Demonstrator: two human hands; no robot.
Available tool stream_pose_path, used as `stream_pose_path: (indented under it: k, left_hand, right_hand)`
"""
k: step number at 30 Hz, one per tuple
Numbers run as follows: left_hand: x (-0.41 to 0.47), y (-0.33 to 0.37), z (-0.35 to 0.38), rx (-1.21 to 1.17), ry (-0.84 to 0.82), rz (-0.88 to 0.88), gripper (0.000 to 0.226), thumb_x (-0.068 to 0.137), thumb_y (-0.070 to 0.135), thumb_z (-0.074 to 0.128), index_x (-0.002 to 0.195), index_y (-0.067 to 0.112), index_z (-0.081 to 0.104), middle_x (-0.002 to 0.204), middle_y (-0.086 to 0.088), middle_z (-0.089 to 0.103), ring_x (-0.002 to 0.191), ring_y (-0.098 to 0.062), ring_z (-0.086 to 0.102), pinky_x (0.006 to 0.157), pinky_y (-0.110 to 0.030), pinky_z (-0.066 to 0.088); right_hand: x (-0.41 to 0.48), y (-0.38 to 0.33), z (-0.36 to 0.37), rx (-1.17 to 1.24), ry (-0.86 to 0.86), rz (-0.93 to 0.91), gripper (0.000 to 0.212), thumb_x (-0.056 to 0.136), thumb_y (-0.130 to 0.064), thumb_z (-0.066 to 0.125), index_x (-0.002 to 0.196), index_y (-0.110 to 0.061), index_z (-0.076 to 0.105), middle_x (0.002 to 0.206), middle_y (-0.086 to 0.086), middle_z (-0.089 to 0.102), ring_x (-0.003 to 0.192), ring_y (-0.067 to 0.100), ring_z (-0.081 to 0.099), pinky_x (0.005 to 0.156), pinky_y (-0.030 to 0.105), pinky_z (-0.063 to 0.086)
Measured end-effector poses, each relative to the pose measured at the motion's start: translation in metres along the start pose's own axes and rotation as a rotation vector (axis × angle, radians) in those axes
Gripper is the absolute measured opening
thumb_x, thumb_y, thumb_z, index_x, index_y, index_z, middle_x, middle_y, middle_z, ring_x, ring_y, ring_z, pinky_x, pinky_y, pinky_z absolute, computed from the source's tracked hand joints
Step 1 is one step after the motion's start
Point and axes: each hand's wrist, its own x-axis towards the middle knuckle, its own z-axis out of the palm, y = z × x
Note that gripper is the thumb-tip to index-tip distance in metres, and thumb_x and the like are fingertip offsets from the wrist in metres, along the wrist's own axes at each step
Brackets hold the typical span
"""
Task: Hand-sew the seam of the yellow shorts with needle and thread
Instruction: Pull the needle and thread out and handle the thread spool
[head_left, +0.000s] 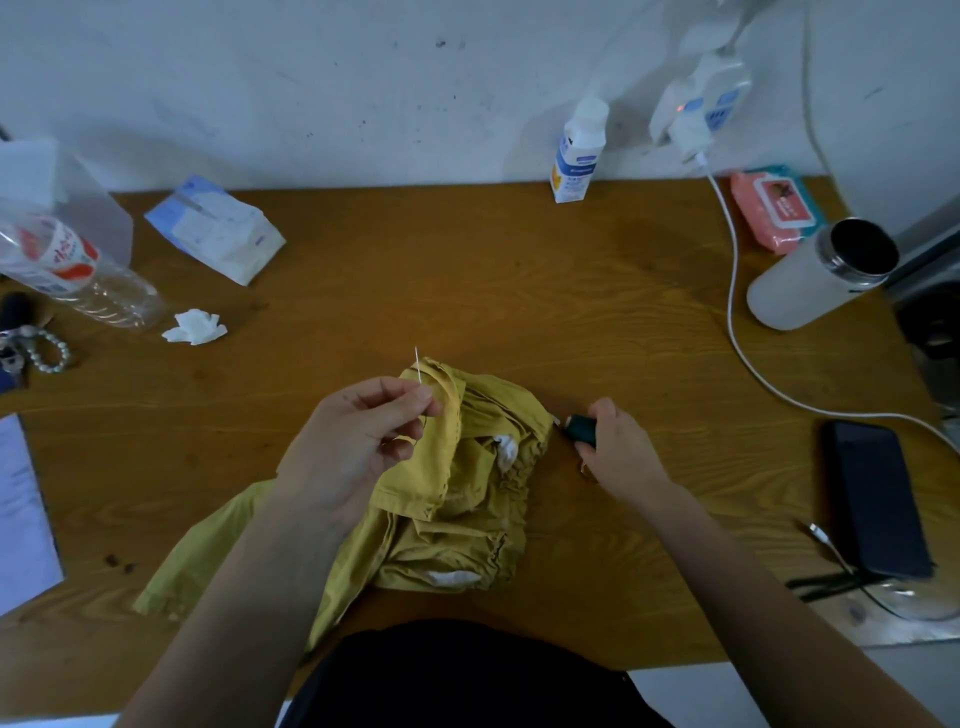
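Observation:
The yellow shorts (467, 499) lie crumpled on the wooden table (519, 291) in front of me, with a stitched seam edge running down their left side. My left hand (358, 441) hovers over the shorts' left part and pinches a thin needle (417, 364) that points up and away; a dark thread hangs from my fingers. My right hand (618, 447) rests on the table just right of the shorts and grips a small dark green thread spool (581, 429).
A white charging cable (735, 291) curves across the right side. A dark phone (878, 499) and a white flask (815, 275) stand at the right. A plastic bottle (72, 265), crumpled tissue (195, 327) and a pearl bracelet (49, 353) lie at the left.

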Motion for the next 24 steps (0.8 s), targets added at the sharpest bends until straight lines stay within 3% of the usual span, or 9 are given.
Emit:
stream_pose_path:
  k: [5,10,12,16,20,24]
  left_hand:
    - [0.002,-0.004,0.006,0.024,-0.019,-0.01,0.014,0.076,0.011,0.066,0.064,0.016,0.071,0.066,0.001,0.068,0.052,-0.003,0.053,0.044,-0.014,0.04]
    - [-0.002,-0.012,0.001,0.042,-0.015,-0.036,0.006,0.066,0.019,0.069,0.069,0.014,0.07,0.068,0.001,0.069,0.053,-0.003,0.053,0.045,-0.015,0.041]
    - [-0.006,-0.016,0.0,0.054,-0.013,-0.05,0.011,0.075,0.013,0.068,0.065,0.016,0.071,0.067,0.002,0.069,0.053,-0.002,0.053,0.045,-0.014,0.042]
    - [-0.018,-0.026,-0.008,0.048,0.008,-0.056,0.029,0.084,0.008,0.063,0.059,0.018,0.073,0.067,0.001,0.069,0.053,-0.003,0.053,0.045,-0.015,0.041]
    - [-0.037,-0.037,-0.02,0.017,0.06,-0.041,0.033,0.086,0.007,0.061,0.058,0.019,0.073,0.066,0.001,0.067,0.054,-0.003,0.052,0.047,-0.016,0.039]
    - [-0.062,-0.055,-0.039,-0.069,0.155,-0.052,0.036,0.088,0.007,0.059,0.055,0.016,0.071,0.059,0.001,0.062,0.049,-0.004,0.05,0.044,-0.015,0.037]
  right_hand:
    - [-0.006,-0.006,0.004,-0.126,-0.055,0.015,0.03,0.088,-0.027,0.062,0.109,-0.011,0.051,0.107,0.008,0.059,0.099,0.023,0.055,0.082,0.034,0.046]
    - [-0.006,-0.013,-0.001,-0.241,-0.084,0.085,0.03,0.082,-0.038,0.064,0.097,-0.013,0.058,0.085,0.002,0.058,0.074,0.016,0.051,0.059,0.027,0.043]
    - [-0.007,-0.016,0.0,-0.3,-0.084,0.095,0.035,0.081,-0.044,0.063,0.098,-0.014,0.058,0.085,0.001,0.057,0.078,0.017,0.054,0.061,0.028,0.043]
    - [-0.015,-0.021,0.007,-0.439,-0.063,0.034,0.041,0.085,-0.046,0.056,0.108,-0.013,0.053,0.104,0.004,0.059,0.099,0.021,0.056,0.074,0.031,0.045]
    - [-0.024,-0.021,-0.002,-0.149,-0.045,0.117,0.028,0.09,-0.034,0.057,0.098,-0.01,0.046,0.076,0.001,0.052,0.066,0.019,0.054,0.05,0.028,0.039]
    - [-0.028,-0.034,-0.02,0.206,-0.047,0.106,0.024,0.09,-0.024,0.058,0.101,-0.006,0.045,0.077,0.008,0.056,0.063,0.022,0.053,0.047,0.029,0.035]
